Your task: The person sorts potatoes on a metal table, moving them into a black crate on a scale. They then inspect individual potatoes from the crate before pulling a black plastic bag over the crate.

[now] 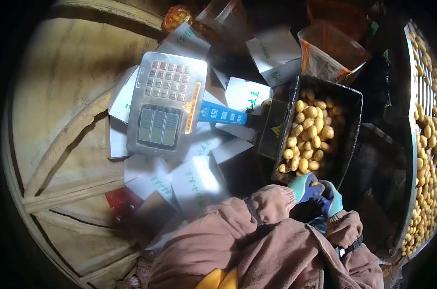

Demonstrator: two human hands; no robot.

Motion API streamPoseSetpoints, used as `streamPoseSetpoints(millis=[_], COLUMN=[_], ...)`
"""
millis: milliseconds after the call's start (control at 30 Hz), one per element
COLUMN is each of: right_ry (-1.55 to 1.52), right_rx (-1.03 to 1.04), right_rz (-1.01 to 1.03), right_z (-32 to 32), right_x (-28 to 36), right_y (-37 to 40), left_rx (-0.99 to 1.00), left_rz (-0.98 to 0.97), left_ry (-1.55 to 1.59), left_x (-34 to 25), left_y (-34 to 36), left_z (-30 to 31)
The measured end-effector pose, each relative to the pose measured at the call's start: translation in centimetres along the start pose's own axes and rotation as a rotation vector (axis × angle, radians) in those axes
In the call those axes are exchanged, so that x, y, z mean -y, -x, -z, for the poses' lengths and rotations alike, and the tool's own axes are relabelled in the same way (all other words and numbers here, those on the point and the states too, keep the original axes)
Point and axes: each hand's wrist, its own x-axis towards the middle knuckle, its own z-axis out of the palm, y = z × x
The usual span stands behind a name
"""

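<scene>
Both of my hands wear teal and dark blue gloves and are close together at the near edge of a black crate (352,130) of potatoes (311,126). My left hand (303,187) is closed, with a small yellow-brown potato (316,183) partly showing at its fingers. Beside it, my right hand (330,197) has its fingers curled inward; whatever they hold, if anything, is hidden. The crate sits on the dark platform of a scale, whose silver display unit (168,103) with keys and a screen is to the left.
White cardboard boxes (197,185) with green writing lie around the scale. Past the crate stands an open clear bag (327,53). On the right, a long rack (425,144) carries many potatoes. A wooden panel (69,62) fills the left side, and a red item (124,203) lies low.
</scene>
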Motion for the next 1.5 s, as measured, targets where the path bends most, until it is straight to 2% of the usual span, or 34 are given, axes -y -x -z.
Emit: streamPoseSetpoints(millis=[33,100,200,233,333,367,433,467,567,633,700,767,833,933,967,1067,1100,1167,1233,1267,1300,1333,1367,1400,1467,1500], right_ry=[0.068,0.003,-0.12,-0.157,-0.229,-0.227,-0.16,-0.124,-0.087,-0.2,-0.277,-0.311,-0.248,-0.202,-0.21,-0.287,-0.329,-0.362,-0.334,-0.115,-0.106,-0.221,-0.12,-0.241,-0.12,-0.122], right_rx=[0.014,0.036,0.084,0.09,0.06,0.05,0.032,0.025,0.018,0.089,0.136,0.153,0.111,0.106,0.105,0.121,0.13,0.158,0.133,0.04,-0.058,-0.137,-0.219,-0.269,-0.371,-0.394], right_rz=[-0.021,0.002,0.023,0.033,0.0,-0.018,-0.005,0.008,0.019,0.069,0.1,0.106,0.138,0.105,0.098,0.103,0.111,0.121,0.1,0.211,0.124,0.095,0.103,0.111,0.155,0.19], right_z=[-0.1,-0.1,-0.3,-0.2,-0.4,-0.5,-0.4,-0.4,-0.6,-0.6,-0.8,-1.1,-1.6,-2.5,-3.1,-3.4,-3.3,-3.3,-1.9,-1.4,-0.7,-0.3,0.6,1.0,1.6,1.6], right_x=[1.1,1.5,1.4,1.6,2.7,2.9,2.3,2.1,1.6,0.3,-0.1,-0.2,-0.4,0.8,1.6,1.2,0.8,0.0,-1.3,-1.2,-1.0,-0.6,-1.3,-1.4,-0.7,-0.5], right_y=[0.2,0.4,0.4,0.4,0.7,0.6,0.4,0.6,0.9,0.5,0.0,0.0,-0.1,0.1,0.3,0.7,0.7,0.4,0.4,0.2,0.7,0.9,0.5,1.2,1.0,0.8], left_rx=[0.076,0.178,0.125,0.148,0.025,0.112,0.046,0.175,0.258,0.203,0.299,0.192,0.146,0.09,0.129,0.168,0.17,0.015,0.322,0.268,0.226,0.196,0.418,0.669,0.414,0.182], left_rz=[0.148,0.411,0.455,0.435,0.199,0.236,-0.009,0.271,0.387,-0.095,0.364,0.349,0.343,0.279,0.258,0.323,0.285,0.418,0.238,0.293,0.355,0.422,0.439,0.537,0.491,0.44], left_ry=[0.05,0.181,0.318,0.317,0.254,0.126,0.131,0.282,0.148,0.326,0.745,0.529,0.34,0.267,0.214,0.314,0.295,1.016,1.403,1.238,1.069,0.908,1.305,1.636,1.349,1.059], left_x=[0.5,-1.9,-3.2,-2.9,-1.2,-4.5,-2.6,-3.0,-3.8,3.9,1.0,-2.1,-2.1,-2.9,-2.3,-1.3,-2.1,2.4,7.1,5.5,3.8,2.2,5.0,7.9,10.5,9.1], left_y=[-0.1,-0.1,0.2,0.2,0.6,1.5,1.5,1.7,1.5,0.6,1.3,2.2,2.4,3.5,3.1,2.9,3.5,2.2,2.4,2.7,2.9,3.2,2.0,0.9,1.9,3.2], left_z=[0.2,1.8,2.9,3.0,1.4,2.4,1.9,2.3,3.2,2.0,4.0,4.3,4.3,3.7,3.8,4.1,4.5,3.3,4.7,6.8,8.8,10.8,12.6,14.3,18.3,18.4])
